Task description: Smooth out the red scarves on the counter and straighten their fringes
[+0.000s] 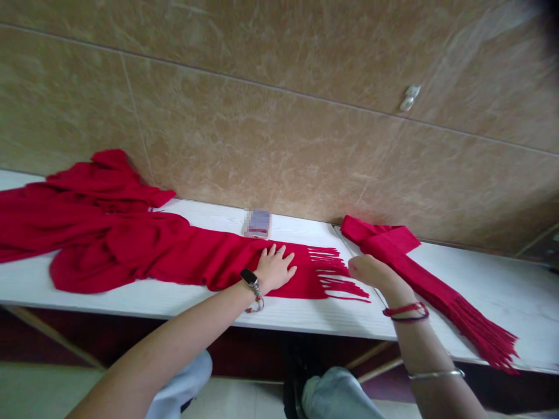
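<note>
A long red scarf (187, 256) with a fringed end lies along the white tabletop. My left hand (276, 269) rests flat on it near that end, fingers spread. Just right of the fringe (334, 272) is my right hand (375, 274), its fingers curled closed. Whether strands are caught in those fingers cannot be seen. A second red scarf (419, 276), folded into a narrow strip, lies beyond my right hand, its fringe pointing toward the front right edge. At the left, the first scarf's cloth is bunched into loose folds.
A phone-like flat object (258, 224), partly pixelated, lies behind the scarf. The brown marble-patterned wall (244, 134) rises directly at the back of the narrow white table (183, 302). A small white fitting (409, 98) sits on the wall. My knees are below the front edge.
</note>
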The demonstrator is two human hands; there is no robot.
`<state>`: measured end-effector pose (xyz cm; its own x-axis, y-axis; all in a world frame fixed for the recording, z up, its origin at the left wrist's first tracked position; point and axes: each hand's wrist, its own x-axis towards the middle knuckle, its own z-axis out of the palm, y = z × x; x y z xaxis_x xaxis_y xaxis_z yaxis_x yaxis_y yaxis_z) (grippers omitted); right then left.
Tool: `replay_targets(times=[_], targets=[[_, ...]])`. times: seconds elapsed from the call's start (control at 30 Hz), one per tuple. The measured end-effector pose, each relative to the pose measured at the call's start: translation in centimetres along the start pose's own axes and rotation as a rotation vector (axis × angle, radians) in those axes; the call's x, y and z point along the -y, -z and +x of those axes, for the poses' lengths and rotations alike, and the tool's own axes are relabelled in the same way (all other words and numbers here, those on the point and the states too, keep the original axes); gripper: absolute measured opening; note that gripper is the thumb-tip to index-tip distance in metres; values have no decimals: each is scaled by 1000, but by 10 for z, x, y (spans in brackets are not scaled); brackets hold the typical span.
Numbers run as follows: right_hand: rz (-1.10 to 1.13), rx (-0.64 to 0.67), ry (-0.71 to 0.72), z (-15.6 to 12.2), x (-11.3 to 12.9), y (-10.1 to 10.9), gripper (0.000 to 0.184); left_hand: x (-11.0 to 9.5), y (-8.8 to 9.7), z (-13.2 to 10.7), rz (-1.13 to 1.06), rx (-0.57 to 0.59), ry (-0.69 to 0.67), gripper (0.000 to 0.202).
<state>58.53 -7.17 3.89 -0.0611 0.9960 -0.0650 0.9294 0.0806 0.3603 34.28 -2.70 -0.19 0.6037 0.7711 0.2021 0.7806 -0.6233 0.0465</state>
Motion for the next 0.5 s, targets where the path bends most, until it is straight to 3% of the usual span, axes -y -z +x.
replay_targets(times=[0.13, 0.23, 0.37, 0.5], targets=[[319, -141, 229, -8, 42, 26, 21, -6, 20, -8, 107, -47, -5, 34], [462, -165, 449, -16, 65, 29, 24, 4, 39, -25, 129, 0, -85, 26], [384, -222, 497, -26, 72, 17, 24, 28, 51, -55, 98, 122, -287, 24], [243, -271, 531, -31, 71, 9, 26, 41, 52, -73, 153, 95, -347, 22]])
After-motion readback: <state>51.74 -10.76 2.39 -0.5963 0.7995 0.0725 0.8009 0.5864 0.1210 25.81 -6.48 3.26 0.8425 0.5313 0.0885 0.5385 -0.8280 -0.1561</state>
